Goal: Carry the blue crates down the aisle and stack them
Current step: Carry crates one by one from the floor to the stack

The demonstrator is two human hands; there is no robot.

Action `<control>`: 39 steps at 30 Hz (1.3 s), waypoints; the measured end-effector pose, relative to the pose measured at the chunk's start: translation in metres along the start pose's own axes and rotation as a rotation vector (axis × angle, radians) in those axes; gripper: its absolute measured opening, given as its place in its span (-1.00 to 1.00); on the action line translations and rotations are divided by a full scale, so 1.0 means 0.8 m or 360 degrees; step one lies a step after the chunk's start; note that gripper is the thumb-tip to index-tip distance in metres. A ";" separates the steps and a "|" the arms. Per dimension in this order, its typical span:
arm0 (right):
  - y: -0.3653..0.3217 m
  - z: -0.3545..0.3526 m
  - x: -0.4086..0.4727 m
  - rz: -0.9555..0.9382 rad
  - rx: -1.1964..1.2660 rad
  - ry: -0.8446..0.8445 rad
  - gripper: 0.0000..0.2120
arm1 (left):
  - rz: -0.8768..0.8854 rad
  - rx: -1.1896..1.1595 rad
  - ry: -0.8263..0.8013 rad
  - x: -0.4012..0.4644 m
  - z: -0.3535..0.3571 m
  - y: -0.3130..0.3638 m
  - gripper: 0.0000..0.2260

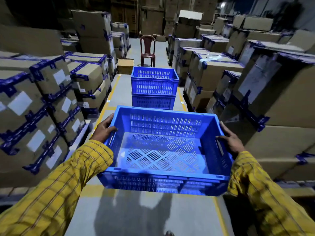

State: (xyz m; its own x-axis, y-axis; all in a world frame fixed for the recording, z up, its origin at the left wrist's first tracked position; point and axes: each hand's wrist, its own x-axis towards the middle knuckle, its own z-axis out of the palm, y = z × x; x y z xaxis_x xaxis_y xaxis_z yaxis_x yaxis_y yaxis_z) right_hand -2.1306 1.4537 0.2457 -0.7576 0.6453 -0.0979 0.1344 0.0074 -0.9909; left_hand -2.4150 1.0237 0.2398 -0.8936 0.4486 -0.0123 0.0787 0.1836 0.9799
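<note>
I carry an empty blue slotted crate [163,150] at waist height in front of me. My left hand [104,129] grips its left wall, thumb hooked over the rim. On the opposite side my right hand [230,139] grips the right wall by the handle slot. Both arms wear yellow checked sleeves. Ahead in the aisle stands a stack of two blue crates [154,87] on the floor, the upper one empty and open at the top.
Cardboard boxes with blue tape [47,99] line the left side, and more boxes [255,86] line the right. A dark red plastic chair [148,48] stands behind the stack. A small open carton [125,65] lies left of it. Yellow floor lines [109,97] edge the grey aisle.
</note>
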 end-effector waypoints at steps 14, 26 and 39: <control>-0.067 0.007 0.351 -0.0001 0.0066 -0.0067 -0.32 | -0.0088 -0.0219 0.0111 0.289 0.065 0.075 -0.36; -0.124 0.099 0.674 -0.0031 0.0123 -0.0013 -0.39 | -0.0089 -0.0351 0.0199 0.626 0.036 0.073 -0.43; -0.188 0.160 0.973 -0.0073 0.0025 0.0027 -0.39 | -0.0017 -0.0252 0.0136 0.935 0.029 0.103 -0.40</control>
State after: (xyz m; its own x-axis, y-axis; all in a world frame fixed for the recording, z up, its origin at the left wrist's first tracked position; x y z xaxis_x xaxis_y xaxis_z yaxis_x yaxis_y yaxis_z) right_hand -2.8221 1.8574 0.3065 -0.7520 0.6573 -0.0508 0.0894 0.0254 -0.9957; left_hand -3.0669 1.3948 0.3069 -0.9288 0.3703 -0.0123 0.0046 0.0448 0.9990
